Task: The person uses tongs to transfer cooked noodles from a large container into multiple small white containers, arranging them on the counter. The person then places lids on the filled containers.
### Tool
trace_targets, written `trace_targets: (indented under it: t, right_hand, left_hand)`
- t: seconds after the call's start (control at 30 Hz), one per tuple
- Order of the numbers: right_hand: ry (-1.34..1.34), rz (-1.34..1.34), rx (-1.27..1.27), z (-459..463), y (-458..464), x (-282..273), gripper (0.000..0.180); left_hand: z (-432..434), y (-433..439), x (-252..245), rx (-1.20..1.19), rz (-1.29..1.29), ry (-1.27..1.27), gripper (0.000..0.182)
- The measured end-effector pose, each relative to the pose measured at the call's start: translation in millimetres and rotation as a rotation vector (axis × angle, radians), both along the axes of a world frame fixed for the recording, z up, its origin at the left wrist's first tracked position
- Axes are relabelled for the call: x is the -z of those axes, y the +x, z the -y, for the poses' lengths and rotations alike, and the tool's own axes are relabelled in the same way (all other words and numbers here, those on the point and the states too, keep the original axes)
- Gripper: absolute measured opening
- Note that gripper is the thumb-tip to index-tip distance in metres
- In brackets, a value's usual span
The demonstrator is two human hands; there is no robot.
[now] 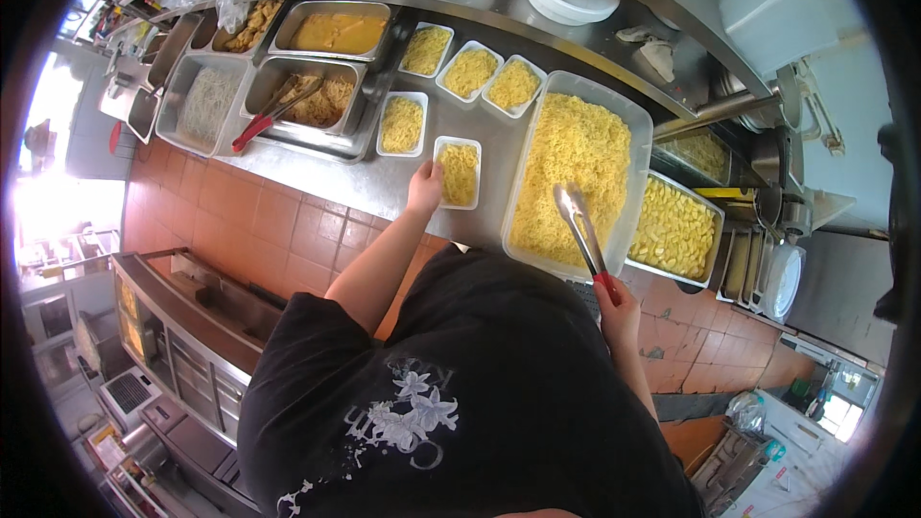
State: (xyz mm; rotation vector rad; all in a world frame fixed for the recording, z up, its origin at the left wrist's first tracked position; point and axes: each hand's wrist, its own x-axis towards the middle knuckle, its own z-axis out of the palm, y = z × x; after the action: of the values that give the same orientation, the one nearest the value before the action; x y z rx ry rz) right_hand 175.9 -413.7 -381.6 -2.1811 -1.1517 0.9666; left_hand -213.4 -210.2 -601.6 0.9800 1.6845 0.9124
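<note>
My left hand [425,188] is at the left edge of a small white tray [478,173] filled with yellow noodles, its fingers touching the rim. My right hand [617,308] grips the red handles of metal tongs [573,212], whose tips are over yellow noodles [575,151] heaped in a large clear plastic tub [640,126]. Another filled white tray [401,124] sits just left of the nearest one. Three more filled trays, a left one [426,50], a middle one [470,71] and a right one [514,85], stand farther back on the steel counter.
At left, red-handled tongs [266,115] lie across a steel pan of shredded food [331,101], beside a tub of white noodles [207,104]. Behind is a pan of yellow-orange liquid [338,30]. A tray of yellow chunks [673,226] is at right. Bowls stand on the steel shelf [496,3].
</note>
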Motion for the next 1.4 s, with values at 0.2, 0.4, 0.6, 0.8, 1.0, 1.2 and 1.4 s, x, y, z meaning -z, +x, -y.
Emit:
trace_targets:
  t: [0.2,0.4,0.6,0.8,1.0,1.2,1.4]
  right_hand:
    - [0.047,0.268,0.007,28,13,8,0.046]
    - [0.125,0.139,-0.010,23,5,48,0.048]
    - [0.182,0.060,0.034,20,18,38,0.048]
    - [0.171,0.144,0.024,14,29,13,0.044]
    - [0.170,0.098,-0.007,18,27,-2,0.042]
    - [0.097,0.119,-0.109,31,53,-13,0.038]
    - [0.099,0.074,-0.132,14,74,-7,0.038]
  left_hand:
    - [46,-13,40,0.080,-0.429,-0.166,0.045]
    - [17,-7,66,-0.144,-0.050,-0.231,0.026]
    - [-11,0,13,-0.470,0.396,-0.254,0.024]
    - [-24,-14,16,-0.631,0.496,-0.176,0.025]
    - [-24,-24,25,-0.642,0.468,-0.153,0.028]
    - [9,-10,-8,-0.269,0.007,-0.135,0.033]
    - [-53,49,-208,0.193,-0.228,0.586,0.015]
